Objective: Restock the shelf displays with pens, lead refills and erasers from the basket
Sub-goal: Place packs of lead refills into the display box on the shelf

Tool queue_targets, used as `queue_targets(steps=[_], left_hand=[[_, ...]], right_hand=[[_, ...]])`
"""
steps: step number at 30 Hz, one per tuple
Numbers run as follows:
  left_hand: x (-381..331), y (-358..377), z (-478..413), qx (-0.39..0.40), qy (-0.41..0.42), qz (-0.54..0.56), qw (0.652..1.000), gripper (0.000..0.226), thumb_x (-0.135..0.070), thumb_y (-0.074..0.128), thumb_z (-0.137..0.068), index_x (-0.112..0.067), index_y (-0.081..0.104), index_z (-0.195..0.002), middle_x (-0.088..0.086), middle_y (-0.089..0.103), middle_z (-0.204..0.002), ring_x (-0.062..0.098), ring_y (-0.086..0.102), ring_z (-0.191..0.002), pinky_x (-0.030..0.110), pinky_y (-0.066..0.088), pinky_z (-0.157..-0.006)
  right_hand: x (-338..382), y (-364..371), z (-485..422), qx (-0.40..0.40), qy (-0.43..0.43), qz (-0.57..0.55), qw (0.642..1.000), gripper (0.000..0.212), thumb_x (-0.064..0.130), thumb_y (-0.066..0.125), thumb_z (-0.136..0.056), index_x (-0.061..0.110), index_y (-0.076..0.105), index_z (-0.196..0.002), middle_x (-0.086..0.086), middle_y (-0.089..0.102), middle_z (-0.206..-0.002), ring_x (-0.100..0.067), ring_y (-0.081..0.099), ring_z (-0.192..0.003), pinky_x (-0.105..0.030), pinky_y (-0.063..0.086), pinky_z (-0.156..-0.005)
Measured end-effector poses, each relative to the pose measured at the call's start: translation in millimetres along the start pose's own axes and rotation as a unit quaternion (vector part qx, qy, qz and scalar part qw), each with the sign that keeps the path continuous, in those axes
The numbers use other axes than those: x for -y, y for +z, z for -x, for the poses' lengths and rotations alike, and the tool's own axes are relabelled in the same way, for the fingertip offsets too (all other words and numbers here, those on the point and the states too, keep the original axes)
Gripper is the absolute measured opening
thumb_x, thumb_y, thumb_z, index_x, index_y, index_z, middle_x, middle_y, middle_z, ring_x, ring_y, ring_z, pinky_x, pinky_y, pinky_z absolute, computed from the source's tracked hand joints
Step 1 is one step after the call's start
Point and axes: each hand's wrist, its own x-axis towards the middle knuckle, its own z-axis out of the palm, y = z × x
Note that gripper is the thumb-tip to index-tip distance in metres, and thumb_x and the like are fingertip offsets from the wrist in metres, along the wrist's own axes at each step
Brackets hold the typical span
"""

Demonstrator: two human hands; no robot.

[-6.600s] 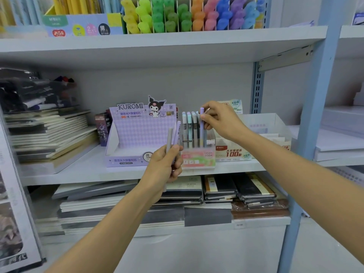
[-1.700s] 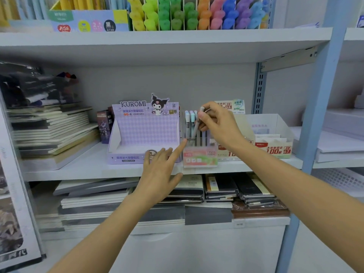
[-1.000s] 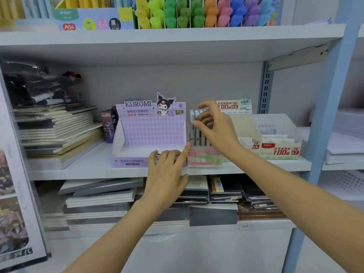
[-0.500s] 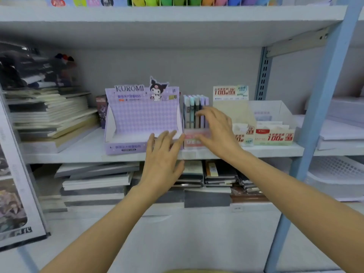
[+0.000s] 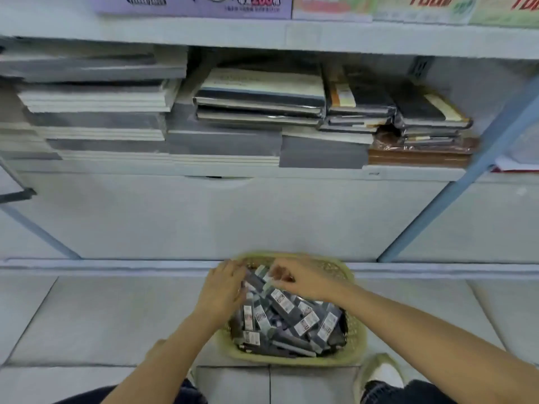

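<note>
Your left hand (image 5: 224,287) is at the far-left corner of the basket (image 5: 357,342). Its back faces the camera and its fingertips are down among the stock, so you cannot tell whether it grips anything.

The basket sits on the floor tiles (image 5: 96,310) directly in front of you, its far rim close to the cabinet front (image 5: 262,214). It is filled with boxed packs (image 5: 287,306) that lie flat and jumbled, their long axes on mixed diagonals. Blur prevents telling pens from lead refills or erasers.

Your right hand (image 5: 304,279) is over the far middle of the basket, fingers curled. The thumb and fingertips appear to pinch the end of one slim pack (image 5: 266,280) that lies between the two hands, long axis roughly away from you. This hand is the nearer one to that pack.

The coming move is probably a lift — straight up along the cabinet front to the displays on the upper shelf (image 5: 320,39).
- Clear the notebook stacks (image 5: 259,94), which reach the lower shelf's front edge.
- Keep left of the blue upright (image 5: 455,205).
- Your shoe (image 5: 382,371) sits just beside the basket's near-right corner — leave the basket in place.
</note>
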Motion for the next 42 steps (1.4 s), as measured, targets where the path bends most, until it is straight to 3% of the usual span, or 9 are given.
queue_targets(steps=[4,7,16,19,26,29,32,34,42], left_hand=[[27,53,28,0.114,-0.07,-0.028,0.991,0.051,-0.036,0.041,-0.1,-0.025,0.031,-0.149,-0.005,0.017,-0.161,0.014,0.012,-0.148,0.029,0.021,-0.115],[31,67,37,0.126,-0.064,-0.036,0.989,0.052,-0.035,0.043,-0.1,-0.022,0.033,-0.149,-0.005,0.013,-0.162,0.016,0.001,-0.15,0.032,0.023,-0.117],[26,72,33,0.077,-0.094,0.027,0.992,0.048,-0.028,0.055,-0.096,-0.01,0.048,-0.14,0.004,0.041,-0.15,0.025,0.016,-0.146,0.04,0.032,-0.113],[25,71,33,0.071,-0.095,0.024,0.993,0.044,-0.027,0.056,-0.095,-0.01,0.052,-0.135,0.006,0.045,-0.146,0.028,0.023,-0.143,0.042,0.032,-0.112],[4,59,18,-0.042,-0.109,0.147,0.982,0.02,-0.015,0.056,-0.096,-0.009,0.066,-0.112,0.007,0.063,-0.111,0.026,0.05,-0.108,0.033,0.042,-0.088],[-18,51,7,0.019,-0.203,0.393,0.897,0.028,-0.033,0.052,-0.099,-0.018,0.06,-0.12,-0.008,0.062,-0.108,0.01,0.058,-0.102,0.019,0.044,-0.081],[-40,49,0,0.082,-0.252,0.675,0.689,0.029,-0.033,0.047,-0.101,-0.021,0.058,-0.125,-0.001,0.069,-0.115,0.013,0.066,-0.104,0.033,0.055,-0.087],[-47,50,-4,0.037,-0.281,0.745,0.604,0.023,-0.025,0.045,-0.102,-0.023,0.059,-0.12,0.004,0.072,-0.112,0.017,0.069,-0.102,0.037,0.058,-0.085],[-31,52,-7,-0.032,-0.277,0.602,0.748,0.016,-0.024,0.051,-0.1,-0.015,0.063,-0.107,0.005,0.073,-0.094,0.02,0.071,-0.084,0.033,0.058,-0.078]], right_hand=[[-36,67,5,0.169,0.048,0.07,0.982,0.034,0.037,0.064,-0.091,0.014,0.057,-0.115,-0.005,0.065,-0.11,-0.022,0.06,-0.096,-0.034,0.049,-0.08],[-51,98,10,0.177,0.079,0.11,0.975,0.044,0.039,0.066,-0.088,0.012,0.053,-0.12,-0.009,0.062,-0.118,-0.028,0.059,-0.106,-0.04,0.05,-0.085],[-67,108,5,0.218,0.048,0.072,0.972,0.045,0.043,0.07,-0.083,0.009,0.062,-0.111,-0.009,0.061,-0.11,-0.025,0.057,-0.098,-0.034,0.047,-0.081],[-67,104,4,0.206,0.022,0.085,0.975,0.03,0.036,0.068,-0.086,0.007,0.061,-0.091,-0.011,0.063,-0.091,-0.026,0.057,-0.082,-0.037,0.046,-0.071],[-77,47,3,0.095,0.094,-0.09,0.987,0.009,0.028,0.056,-0.096,0.022,0.063,-0.097,-0.004,0.065,-0.092,-0.015,0.056,-0.074,-0.028,0.049,-0.069],[-59,34,-4,0.041,0.091,-0.206,0.973,0.014,0.026,0.056,-0.097,0.017,0.065,-0.102,-0.004,0.066,-0.096,-0.018,0.061,-0.086,-0.027,0.05,-0.078],[-32,44,-12,0.038,0.06,-0.246,0.967,0.023,0.023,0.057,-0.096,0.014,0.059,-0.116,-0.002,0.067,-0.108,-0.015,0.064,-0.1,-0.028,0.052,-0.089],[-19,55,-14,-0.005,0.054,-0.264,0.963,0.03,0.021,0.062,-0.094,0.012,0.052,-0.12,-0.005,0.07,-0.105,-0.015,0.067,-0.099,-0.03,0.053,-0.089],[-16,56,-19,-0.084,0.018,-0.213,0.973,0.027,0.029,0.075,-0.083,0.018,0.06,-0.102,0.013,0.064,-0.088,0.005,0.059,-0.077,-0.008,0.045,-0.07]])
